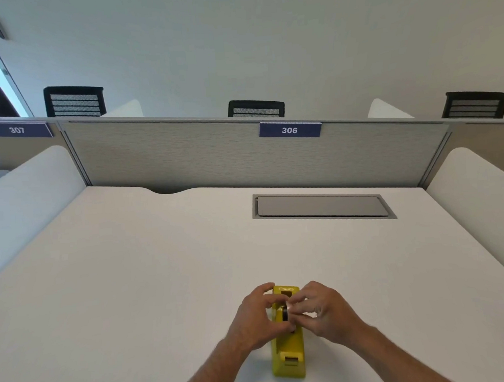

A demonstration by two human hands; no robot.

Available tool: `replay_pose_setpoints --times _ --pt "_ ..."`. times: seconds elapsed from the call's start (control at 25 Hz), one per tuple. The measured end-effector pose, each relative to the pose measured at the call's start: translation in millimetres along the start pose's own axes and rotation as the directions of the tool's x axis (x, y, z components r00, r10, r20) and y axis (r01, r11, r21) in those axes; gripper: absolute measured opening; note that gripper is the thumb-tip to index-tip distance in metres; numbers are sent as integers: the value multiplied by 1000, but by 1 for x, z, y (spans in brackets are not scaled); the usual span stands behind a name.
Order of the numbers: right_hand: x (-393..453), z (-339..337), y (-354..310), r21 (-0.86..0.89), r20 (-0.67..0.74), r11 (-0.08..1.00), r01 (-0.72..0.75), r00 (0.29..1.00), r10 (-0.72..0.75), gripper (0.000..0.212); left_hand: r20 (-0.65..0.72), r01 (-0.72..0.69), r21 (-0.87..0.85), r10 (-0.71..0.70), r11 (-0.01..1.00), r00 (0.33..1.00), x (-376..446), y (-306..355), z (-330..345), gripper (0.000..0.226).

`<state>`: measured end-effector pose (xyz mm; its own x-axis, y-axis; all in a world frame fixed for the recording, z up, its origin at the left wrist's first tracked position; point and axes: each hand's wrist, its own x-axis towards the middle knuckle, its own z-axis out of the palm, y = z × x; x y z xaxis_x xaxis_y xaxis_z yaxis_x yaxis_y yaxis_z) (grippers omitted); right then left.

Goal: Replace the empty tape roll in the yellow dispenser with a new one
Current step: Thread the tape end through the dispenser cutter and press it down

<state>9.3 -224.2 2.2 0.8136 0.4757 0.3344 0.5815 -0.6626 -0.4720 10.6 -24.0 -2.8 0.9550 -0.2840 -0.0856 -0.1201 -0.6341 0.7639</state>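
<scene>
The yellow tape dispenser (288, 349) lies on the white desk (161, 271) near its front edge, with the cutter end toward me. A tape roll (284, 313) sits in the dispenser's well, with its dark inner rim showing between my fingers. My left hand (258, 318) grips the dispenser and the roll from the left side. From the right, my right hand (322, 311) pinches the same roll. Most of the roll is hidden by my fingers, so I cannot tell how much tape it carries.
A grey flap cover (320, 206) is set into the desk at the back right. A grey partition (212, 154) with a blue "306" label (289, 130) closes the far edge. White side dividers (22, 201) stand left and right. Black chair backs (74, 100) rise behind the partition.
</scene>
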Motion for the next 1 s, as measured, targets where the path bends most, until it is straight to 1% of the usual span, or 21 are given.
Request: replay_pose_setpoints --times 0.08,0.24,0.4,0.6,1.0 --pt "-1 1 -2 -46 -9 998 38 999 -39 6 7 8 3 -8 1000 1000 1 0 0 61" --pt "0 2 -4 -136 16 987 84 996 -82 4 13 18 5 -18 1000 1000 3 1 0 60" --pt "-1 3 -6 -176 21 981 77 997 -75 7 16 34 -11 -34 999 999 2 3 0 59" --pt "-3 5 -9 -207 6 977 50 999 -50 20 26 33 4 -33 999 999 3 3 -2 58" --pt "3 7 -13 -227 -3 974 22 1000 -23 22 35 30 25 -31 999 999 2 5 -4 60"
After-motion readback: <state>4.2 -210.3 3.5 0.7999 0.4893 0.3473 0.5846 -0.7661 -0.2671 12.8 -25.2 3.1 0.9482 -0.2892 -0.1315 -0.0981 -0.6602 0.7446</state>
